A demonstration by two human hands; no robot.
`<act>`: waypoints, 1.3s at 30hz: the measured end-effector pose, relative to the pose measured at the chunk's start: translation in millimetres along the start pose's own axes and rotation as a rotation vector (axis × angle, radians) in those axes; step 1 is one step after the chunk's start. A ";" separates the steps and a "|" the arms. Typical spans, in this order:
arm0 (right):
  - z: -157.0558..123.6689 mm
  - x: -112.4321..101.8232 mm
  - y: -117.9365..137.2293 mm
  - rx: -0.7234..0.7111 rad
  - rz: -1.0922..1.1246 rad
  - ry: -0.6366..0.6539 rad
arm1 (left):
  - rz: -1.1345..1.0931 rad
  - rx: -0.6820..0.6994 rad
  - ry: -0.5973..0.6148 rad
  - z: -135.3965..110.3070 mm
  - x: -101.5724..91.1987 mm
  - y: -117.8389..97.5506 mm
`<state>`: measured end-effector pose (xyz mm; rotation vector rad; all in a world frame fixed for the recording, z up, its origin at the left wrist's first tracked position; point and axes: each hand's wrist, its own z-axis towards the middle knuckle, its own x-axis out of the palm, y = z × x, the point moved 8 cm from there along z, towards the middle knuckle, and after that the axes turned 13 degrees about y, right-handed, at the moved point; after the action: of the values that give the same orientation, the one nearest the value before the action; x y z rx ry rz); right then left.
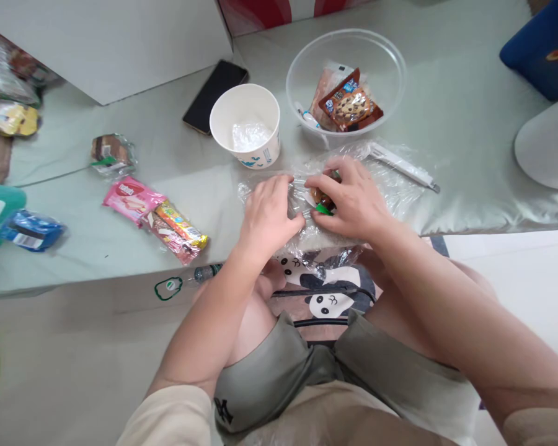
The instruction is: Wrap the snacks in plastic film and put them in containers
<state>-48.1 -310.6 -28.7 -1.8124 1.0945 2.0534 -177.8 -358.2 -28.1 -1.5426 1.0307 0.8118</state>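
My right hand (353,195) has its fingers around a small packaged snack (323,197), brown with a green patch, partly hidden under the fingers. The snack lies on crinkled clear plastic wrap (328,238) that hangs over the table's front edge. My left hand (270,210) rests on the left part of the wrap, thumb apart from the fingers. On the wrap's right side lies a white box cutter (402,164). Just behind the hands stand a white paper cup (260,152) with clear plastic inside and a clear bowl (397,93) holding a cookie packet (348,105) and other packets.
Left on the table (74,210) lie a pink wafer packet (132,198), a yellow packet (181,223), a brown wrapped snack (111,153) and a blue packet (33,230). A black phone (214,93) lies behind the cup. A white container (546,145) stands at right.
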 end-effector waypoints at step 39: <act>56.5 -128.2 -35.6 0.024 0.066 -0.302 | -0.055 0.000 0.065 -4.7 0.4 -1.5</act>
<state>-41.3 -208.9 73.9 -1.4102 1.0988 2.2466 -176.3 -362.8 -26.9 -1.5992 1.0310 0.7276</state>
